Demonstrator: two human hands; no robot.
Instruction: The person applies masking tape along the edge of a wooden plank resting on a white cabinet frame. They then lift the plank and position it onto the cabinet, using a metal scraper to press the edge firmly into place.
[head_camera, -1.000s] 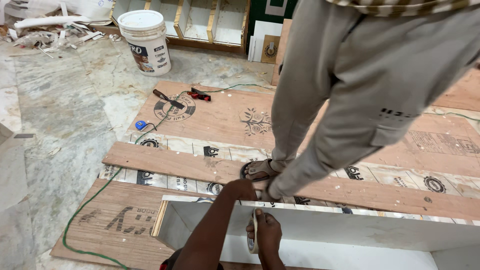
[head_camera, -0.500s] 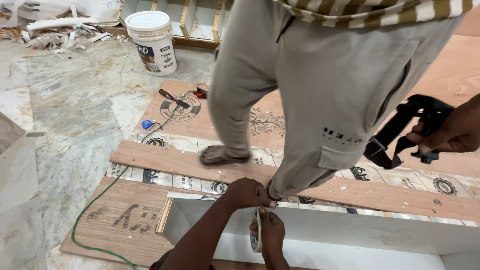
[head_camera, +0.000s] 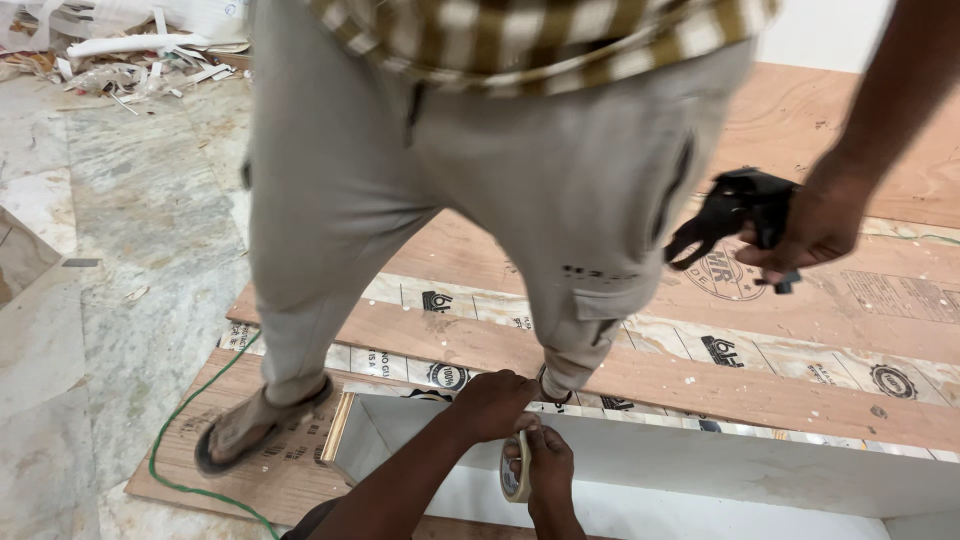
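My right hand (head_camera: 548, 478) grips a roll of pale masking tape (head_camera: 513, 468) just below the top edge of a white panel (head_camera: 700, 465). My left hand (head_camera: 495, 402) sits on that edge right above the roll, fingers pinched at the tape's loose end. Both hands are almost touching the sandalled foot (head_camera: 553, 385) of a person standing over me in grey trousers (head_camera: 450, 190) and a checked shirt.
The other person's hand (head_camera: 815, 225) holds a black clamp-like tool (head_camera: 735, 210) at the right. Their other sandal (head_camera: 255, 430) stands on plywood sheets (head_camera: 800, 300) near a green cable (head_camera: 175, 445). A marble floor (head_camera: 120, 250) with scrap strips (head_camera: 130, 50) lies to the left.
The standing person has stepped closer, one foot now down on the front left plywood, and their hand with the black tool has come in at the right. My hands stay at the panel edge.
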